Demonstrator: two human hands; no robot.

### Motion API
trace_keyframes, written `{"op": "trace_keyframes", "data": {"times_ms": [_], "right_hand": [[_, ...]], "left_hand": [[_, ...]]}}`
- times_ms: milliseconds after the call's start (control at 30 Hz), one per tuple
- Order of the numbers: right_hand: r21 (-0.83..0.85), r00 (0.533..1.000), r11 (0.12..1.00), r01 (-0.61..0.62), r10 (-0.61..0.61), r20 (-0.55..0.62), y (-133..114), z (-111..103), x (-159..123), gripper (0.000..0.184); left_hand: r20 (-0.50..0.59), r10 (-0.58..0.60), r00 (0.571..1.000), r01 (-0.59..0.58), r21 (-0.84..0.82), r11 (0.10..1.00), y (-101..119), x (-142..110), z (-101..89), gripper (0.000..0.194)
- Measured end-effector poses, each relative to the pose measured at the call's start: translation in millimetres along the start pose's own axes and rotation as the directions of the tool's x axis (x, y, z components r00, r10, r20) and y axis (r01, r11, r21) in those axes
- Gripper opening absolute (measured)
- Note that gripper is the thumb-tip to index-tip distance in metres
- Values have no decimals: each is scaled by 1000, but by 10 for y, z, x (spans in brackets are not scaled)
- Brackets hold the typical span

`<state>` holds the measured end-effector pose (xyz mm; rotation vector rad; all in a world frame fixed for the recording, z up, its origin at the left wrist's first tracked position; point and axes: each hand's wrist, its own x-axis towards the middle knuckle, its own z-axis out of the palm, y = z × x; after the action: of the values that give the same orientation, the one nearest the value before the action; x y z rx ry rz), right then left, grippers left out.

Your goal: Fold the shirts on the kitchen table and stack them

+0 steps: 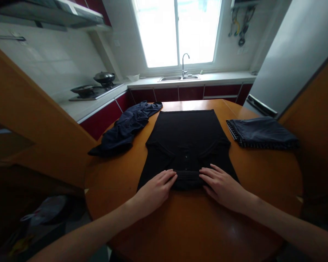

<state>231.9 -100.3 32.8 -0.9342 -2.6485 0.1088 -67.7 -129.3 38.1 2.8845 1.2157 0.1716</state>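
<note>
A black collared shirt (187, 131) lies spread on the wooden table, its hem at the far side and its collar (188, 175) close to me. A short row of buttons shows just beyond the collar. My left hand (160, 185) rests on the collar's left end, its fingers nearly flat and side by side. On the collar's right end lies my right hand (220, 185), fingers stretched out and slightly spread, thumb lower down. Neither hand visibly grips the cloth, though the undersides of the fingers are hidden.
A crumpled dark blue garment (125, 127) lies on the table (202, 225) at the left. Folded dark clothes (262, 133) are stacked at the right. Beyond are a sink (177, 78), a stove with pans (95, 91) and a refrigerator (287, 62).
</note>
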Motion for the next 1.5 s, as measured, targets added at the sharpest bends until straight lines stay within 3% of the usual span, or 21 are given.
{"op": "trace_keyframes", "data": {"times_ms": [133,267,367,433,600,733,900,1033,1167,1367,1500], "right_hand": [[50,998,999,-20,17,60,73,-117,105,22],[109,977,990,-93,70,199,237,-284,261,21],[182,945,967,-177,116,305,453,-402,446,23],[282,918,937,-205,85,386,634,-440,598,24],[407,832,862,-302,30,554,1032,-348,941,28],[444,849,814,-374,107,518,1143,-245,1000,33],[466,900,795,-389,221,375,1273,-250,729,40],[485,911,776,-404,297,285,1414,-274,395,44],[468,892,760,-450,355,281,1436,-244,165,46],[512,922,767,-386,344,179,1405,-121,96,40],[530,939,780,-333,328,107,1419,-118,121,37]], "left_hand": [[-1,-100,995,99,-85,991,-10,43,-95,54],[92,-116,989,136,-244,960,-243,228,-319,46],[209,-63,976,137,-362,922,-502,456,-507,42],[284,3,959,128,-445,886,-699,627,-588,38],[418,124,900,150,-564,812,-1208,985,-550,31],[485,39,874,278,-563,778,-1522,1050,-445,37],[505,-28,863,369,-590,718,-1737,788,-456,45],[421,-162,892,418,-635,650,-1752,471,-421,47],[321,-280,905,426,-681,596,-1693,263,-304,47],[267,-276,923,384,-659,647,-1655,226,-184,49],[143,-285,948,308,-646,698,-1711,257,-104,32]]}}
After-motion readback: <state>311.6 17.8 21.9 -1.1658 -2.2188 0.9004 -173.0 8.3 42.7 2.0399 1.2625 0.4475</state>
